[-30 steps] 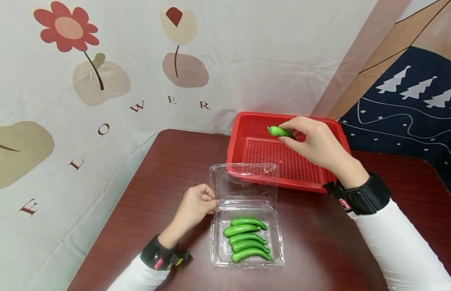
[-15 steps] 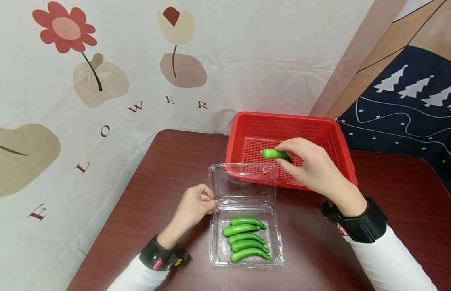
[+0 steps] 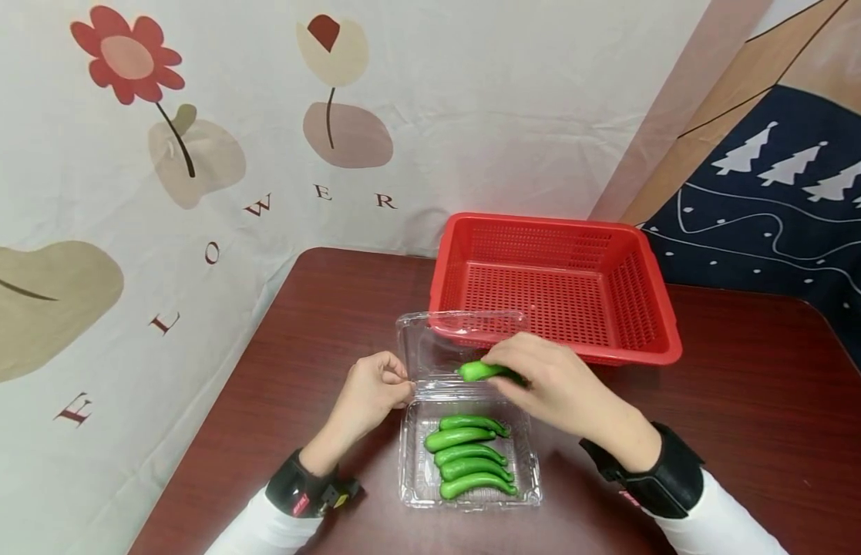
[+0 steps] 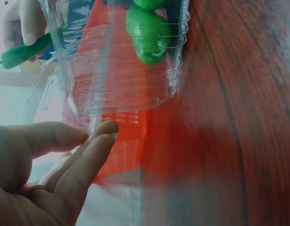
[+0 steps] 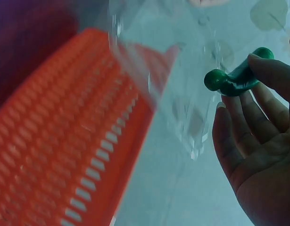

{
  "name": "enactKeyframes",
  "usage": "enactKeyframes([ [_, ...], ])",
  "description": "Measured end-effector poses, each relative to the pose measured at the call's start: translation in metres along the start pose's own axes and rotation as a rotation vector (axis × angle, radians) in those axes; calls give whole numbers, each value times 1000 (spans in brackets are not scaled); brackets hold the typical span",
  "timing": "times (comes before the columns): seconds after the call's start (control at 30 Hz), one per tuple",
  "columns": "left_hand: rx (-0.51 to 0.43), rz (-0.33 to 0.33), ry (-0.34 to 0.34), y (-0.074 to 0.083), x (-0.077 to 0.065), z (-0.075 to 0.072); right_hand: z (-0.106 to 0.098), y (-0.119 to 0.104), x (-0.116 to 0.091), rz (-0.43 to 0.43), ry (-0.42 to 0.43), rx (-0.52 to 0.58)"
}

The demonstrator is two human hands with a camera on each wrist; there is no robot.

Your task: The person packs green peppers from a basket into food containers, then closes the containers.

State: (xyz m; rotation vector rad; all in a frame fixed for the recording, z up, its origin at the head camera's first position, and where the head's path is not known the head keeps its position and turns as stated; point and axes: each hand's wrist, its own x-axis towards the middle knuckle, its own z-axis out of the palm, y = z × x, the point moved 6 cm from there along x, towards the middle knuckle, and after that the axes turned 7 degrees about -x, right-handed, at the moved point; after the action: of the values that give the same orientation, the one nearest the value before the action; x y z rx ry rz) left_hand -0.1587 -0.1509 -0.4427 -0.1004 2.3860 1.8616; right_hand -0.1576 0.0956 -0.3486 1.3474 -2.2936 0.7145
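My right hand (image 3: 558, 381) pinches a glossy curved green pepper (image 3: 475, 371) between thumb and fingers, over the hinge side of a clear plastic clamshell box (image 3: 418, 487). In the right wrist view, the held pepper (image 5: 239, 81) shows its rounded end and dark curved body. Inside the box, several similar green peppers (image 3: 468, 456) lie side by side in a row. The lid (image 3: 426, 343) stands raised at the back. With thumb and fingertips, my left hand (image 3: 371, 391) pinches the box's left edge at the hinge, as the left wrist view also shows.
Behind the box is a red perforated plastic basket (image 3: 541, 308), its front rim overlapped by the clear lid. Everything stands on a dark red-brown wooden table (image 3: 284, 331). A printed white cloth (image 3: 472, 154) hangs behind, with a navy patterned part at the right.
My right hand has carried its green pepper from over the red basket toward me and leftward, to the clear box's hinge. My left hand has stayed at the box's edge.
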Motion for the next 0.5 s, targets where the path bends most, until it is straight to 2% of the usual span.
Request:
enactKeyframes([
  [0.27, -8, -21, 4, 0, 0, 1, 36, -20, -11, -7, -150, 10],
  [0.5, 12, 0, 6, 0, 1, 0, 61, -29, -22, -29, -272, -24],
])
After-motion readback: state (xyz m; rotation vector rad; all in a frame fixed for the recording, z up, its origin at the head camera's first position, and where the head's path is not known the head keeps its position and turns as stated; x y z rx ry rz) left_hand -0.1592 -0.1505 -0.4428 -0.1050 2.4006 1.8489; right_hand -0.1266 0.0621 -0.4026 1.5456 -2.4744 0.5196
